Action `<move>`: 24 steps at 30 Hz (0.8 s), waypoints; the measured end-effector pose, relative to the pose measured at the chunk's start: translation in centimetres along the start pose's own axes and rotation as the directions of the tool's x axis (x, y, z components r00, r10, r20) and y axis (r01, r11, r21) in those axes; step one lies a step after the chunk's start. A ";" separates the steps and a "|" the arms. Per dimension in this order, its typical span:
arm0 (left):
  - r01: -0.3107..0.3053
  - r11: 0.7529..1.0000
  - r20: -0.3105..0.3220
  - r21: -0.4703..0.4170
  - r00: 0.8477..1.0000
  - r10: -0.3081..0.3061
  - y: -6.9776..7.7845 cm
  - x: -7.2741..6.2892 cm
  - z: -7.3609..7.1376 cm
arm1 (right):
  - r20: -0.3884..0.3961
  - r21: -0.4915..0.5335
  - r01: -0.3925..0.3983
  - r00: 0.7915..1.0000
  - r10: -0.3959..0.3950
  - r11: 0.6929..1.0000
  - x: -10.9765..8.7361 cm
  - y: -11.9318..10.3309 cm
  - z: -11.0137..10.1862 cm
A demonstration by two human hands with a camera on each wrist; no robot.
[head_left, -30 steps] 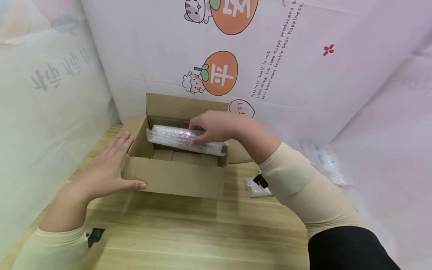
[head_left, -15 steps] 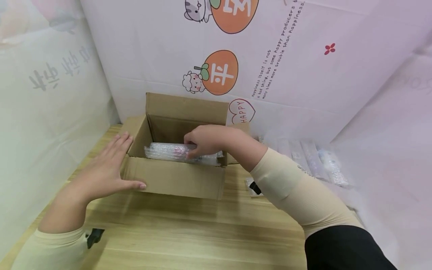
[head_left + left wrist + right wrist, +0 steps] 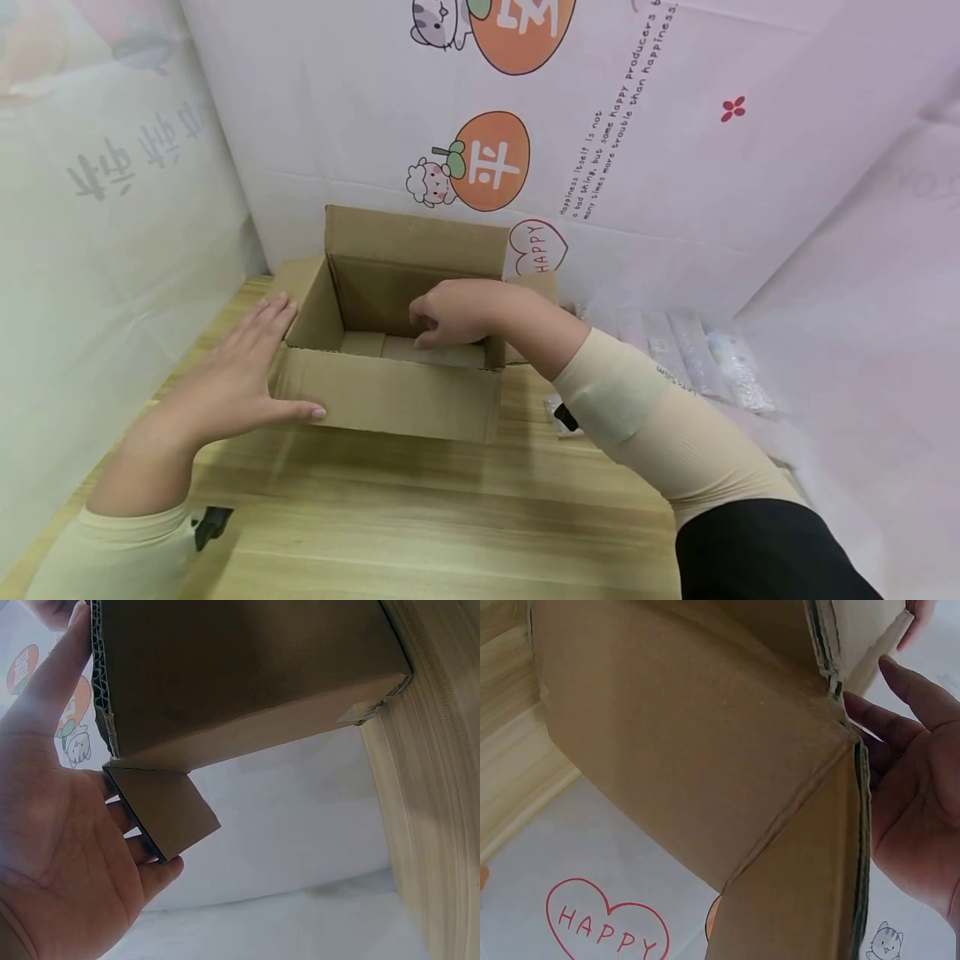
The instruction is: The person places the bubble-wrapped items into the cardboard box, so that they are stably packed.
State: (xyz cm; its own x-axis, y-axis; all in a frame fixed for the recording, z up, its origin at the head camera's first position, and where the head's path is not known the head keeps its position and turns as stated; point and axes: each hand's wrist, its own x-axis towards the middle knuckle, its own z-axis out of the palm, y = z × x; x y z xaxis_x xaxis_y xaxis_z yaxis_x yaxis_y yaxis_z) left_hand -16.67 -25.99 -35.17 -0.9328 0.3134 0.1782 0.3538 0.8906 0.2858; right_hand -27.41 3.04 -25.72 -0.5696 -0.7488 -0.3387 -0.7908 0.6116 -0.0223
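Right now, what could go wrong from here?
The right hand at the opening of the cardboard box might catch the right flap if drawn back. The left hand, resting on the left flap, could bend it. The right sleeve, overlapping the bubble-wrapped packs in the head view, might brush them.

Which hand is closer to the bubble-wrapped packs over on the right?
The right hand. It is over the open box, with the bubble-wrapped packs off to its right. The left hand is farther away, touching the box's left side.
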 end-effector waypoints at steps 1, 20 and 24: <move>0.000 1.000 0.000 0.000 1.000 0.000 0.0 0.0 0.0 | -0.003 0.001 0.001 1.000 -0.001 1.000 -0.1 0.1 -0.1; -0.004 1.000 0.001 -0.009 1.000 0.004 0.2 0.0 0.0 | -0.235 0.158 -0.028 0.970 0.065 0.987 -7.0 3.6 -3.0; -0.007 1.000 0.002 -0.005 1.000 0.007 0.2 0.0 0.0 | -0.303 0.180 -0.067 0.945 0.121 0.981 -9.7 4.8 -3.3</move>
State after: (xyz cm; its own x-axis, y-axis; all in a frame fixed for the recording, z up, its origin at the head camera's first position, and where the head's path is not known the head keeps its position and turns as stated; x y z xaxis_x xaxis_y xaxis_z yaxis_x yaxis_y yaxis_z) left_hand -16.63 -25.81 -35.10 -0.9305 0.3200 0.1783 0.3604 0.8869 0.2891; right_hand -26.42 12.38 -19.46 -0.7017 -0.7115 -0.0376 -0.6973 0.6967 -0.1685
